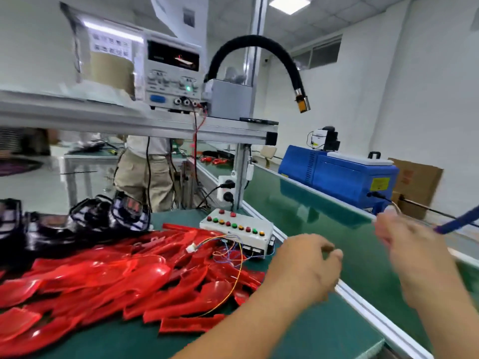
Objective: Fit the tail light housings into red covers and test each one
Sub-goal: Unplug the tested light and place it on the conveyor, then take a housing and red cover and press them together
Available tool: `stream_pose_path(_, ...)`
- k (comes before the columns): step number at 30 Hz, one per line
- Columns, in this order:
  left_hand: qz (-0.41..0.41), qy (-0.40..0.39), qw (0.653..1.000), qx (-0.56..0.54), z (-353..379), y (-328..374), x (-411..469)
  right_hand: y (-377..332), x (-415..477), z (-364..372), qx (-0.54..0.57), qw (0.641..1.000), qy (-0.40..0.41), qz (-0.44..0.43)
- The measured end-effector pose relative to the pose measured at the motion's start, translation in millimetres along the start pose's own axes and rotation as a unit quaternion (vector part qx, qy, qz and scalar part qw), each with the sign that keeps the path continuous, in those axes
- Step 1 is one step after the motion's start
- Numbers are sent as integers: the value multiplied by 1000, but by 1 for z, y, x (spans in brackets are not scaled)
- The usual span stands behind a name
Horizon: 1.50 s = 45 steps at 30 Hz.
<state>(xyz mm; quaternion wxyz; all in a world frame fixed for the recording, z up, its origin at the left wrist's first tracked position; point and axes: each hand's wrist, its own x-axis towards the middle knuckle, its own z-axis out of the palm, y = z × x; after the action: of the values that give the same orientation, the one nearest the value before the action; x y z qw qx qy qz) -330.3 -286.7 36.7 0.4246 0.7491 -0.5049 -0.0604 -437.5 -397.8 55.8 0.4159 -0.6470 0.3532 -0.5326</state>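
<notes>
Left hand hangs over the belt at five o'clock, fingers loosely curled, empty. Right hand at four is a blur, so I can't tell its grip. Red covers heaped at eight o'clock, black housings piled at nine — button box just beside the covers.

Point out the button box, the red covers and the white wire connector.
button box [246, 220]: head view, its white top face.
red covers [103, 281]: head view, middle of the pile.
white wire connector [191, 247]: head view, its plastic body.

The right hand is blurred, its grip unreadable; the red translucent plastic covers are cropped at left.
</notes>
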Motion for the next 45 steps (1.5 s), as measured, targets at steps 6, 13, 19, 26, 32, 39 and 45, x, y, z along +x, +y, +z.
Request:
stream_pose_path(6,-98,151,984,16,-64,-85,-34,9,-67,129,-3,980,-200,-21)
stream_pose_path(13,-175,294,938,-53,-126,-163,-75,0,-134,227,-1,939,-337,-60)
stream_pose_path(19,-227,352,908,-3,-140,-213,-94,4,-162,284,-50,913,-386,-124)
stream_pose_path(26,-224,340,908,99,-133,-218,-86,29,-169,296,-137,881,-402,-208)
stream_pose_path(32,-218,325,912,121,-127,-220,-82,37,-164,298,-140,874,-407,-226)
stream_pose_path(39,-197,337,915,105,-124,-220,-88,37,-168,298,-150,869,-416,-223)
stream_pose_path(45,-184,336,917,108,-123,-226,-88,35,-170,296,-161,871,-400,-235)
